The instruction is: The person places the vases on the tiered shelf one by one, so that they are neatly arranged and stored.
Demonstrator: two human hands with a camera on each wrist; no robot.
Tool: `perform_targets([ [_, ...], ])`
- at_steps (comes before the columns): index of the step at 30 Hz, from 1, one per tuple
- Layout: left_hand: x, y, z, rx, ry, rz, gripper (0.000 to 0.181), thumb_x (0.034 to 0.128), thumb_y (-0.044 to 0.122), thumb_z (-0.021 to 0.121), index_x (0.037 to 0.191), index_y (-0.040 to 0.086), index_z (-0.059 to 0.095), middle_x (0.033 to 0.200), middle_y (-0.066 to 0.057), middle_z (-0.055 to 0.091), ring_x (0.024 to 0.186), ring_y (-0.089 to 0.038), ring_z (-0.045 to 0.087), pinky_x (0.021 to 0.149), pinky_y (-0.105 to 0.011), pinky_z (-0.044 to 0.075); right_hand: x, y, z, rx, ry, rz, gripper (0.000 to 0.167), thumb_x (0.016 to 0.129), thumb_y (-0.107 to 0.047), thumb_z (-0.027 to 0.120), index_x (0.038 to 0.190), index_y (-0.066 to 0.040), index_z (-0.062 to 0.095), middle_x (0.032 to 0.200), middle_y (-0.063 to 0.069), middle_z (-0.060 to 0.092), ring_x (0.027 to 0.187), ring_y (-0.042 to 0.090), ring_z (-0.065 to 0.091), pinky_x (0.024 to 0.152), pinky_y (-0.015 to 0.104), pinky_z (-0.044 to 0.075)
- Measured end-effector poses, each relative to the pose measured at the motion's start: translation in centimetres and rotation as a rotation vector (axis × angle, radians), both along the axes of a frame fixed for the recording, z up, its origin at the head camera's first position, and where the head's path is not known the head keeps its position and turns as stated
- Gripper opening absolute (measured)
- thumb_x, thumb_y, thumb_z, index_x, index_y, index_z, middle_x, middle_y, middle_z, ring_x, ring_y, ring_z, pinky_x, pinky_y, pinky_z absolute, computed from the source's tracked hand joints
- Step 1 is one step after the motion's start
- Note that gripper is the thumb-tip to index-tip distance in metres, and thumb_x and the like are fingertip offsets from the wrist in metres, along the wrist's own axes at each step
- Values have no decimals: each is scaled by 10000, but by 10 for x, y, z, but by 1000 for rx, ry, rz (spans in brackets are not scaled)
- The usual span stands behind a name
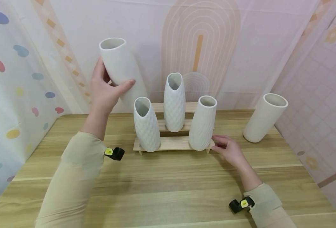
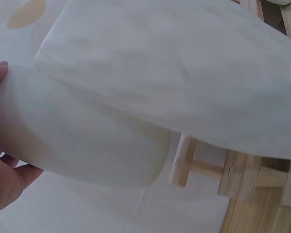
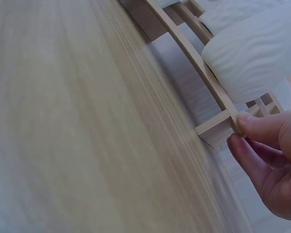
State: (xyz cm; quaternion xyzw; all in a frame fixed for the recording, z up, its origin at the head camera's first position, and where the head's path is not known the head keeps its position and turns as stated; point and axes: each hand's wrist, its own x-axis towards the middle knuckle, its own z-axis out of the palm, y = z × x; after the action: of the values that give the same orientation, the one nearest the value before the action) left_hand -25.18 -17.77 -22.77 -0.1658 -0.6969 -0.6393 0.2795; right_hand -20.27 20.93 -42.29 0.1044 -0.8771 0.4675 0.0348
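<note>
My left hand (image 1: 105, 88) grips a smooth white vase (image 1: 122, 66) and holds it tilted above the back left of a tiered wooden rack (image 1: 173, 144). In the left wrist view the held vase (image 2: 87, 131) is partly covered by a nearer white vase (image 2: 174, 68). My right hand (image 1: 229, 150) pinches the front right end of the rack; the right wrist view shows thumb and fingers on that wooden strip (image 3: 208, 77). A dimpled vase (image 1: 147, 126) and a wavy-ribbed vase (image 1: 203, 123) stand on the front tier, and another dimpled vase (image 1: 175, 104) stands higher behind them.
A white cylindrical vase (image 1: 265, 118) stands apart on the wooden table (image 1: 168, 186), toward the back right. A patterned curtain (image 1: 145, 19) hangs close behind the table, with further patterned cloth (image 1: 322, 95) along the right side.
</note>
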Motion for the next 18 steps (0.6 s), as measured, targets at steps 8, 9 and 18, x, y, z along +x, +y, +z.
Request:
perform_targets([
  [8,-20,12,-12,10,-10,-36,809,687,19,849,1405,178,514,1264,-54,565,1102,-251,550,898,-374,524,-1,1,0,5,16,0,414,891,-28,724,1280,71,621,1301,226,581,1051,342,641,881,409,535],
  [9,-21,13,-12,15,-17,-38,806,688,21,849,1404,178,516,1264,-56,566,1102,-251,549,904,-375,522,-1,1,-1,3,17,0,413,891,-29,724,1278,72,621,1301,226,582,1049,342,641,880,403,535],
  [18,-22,21,-17,17,-13,-54,767,701,33,842,1387,161,523,1265,-60,566,1113,-255,547,919,-391,515,0,-1,0,-4,15,10,417,892,-31,724,1280,75,618,1300,233,578,1049,345,642,873,363,539],
])
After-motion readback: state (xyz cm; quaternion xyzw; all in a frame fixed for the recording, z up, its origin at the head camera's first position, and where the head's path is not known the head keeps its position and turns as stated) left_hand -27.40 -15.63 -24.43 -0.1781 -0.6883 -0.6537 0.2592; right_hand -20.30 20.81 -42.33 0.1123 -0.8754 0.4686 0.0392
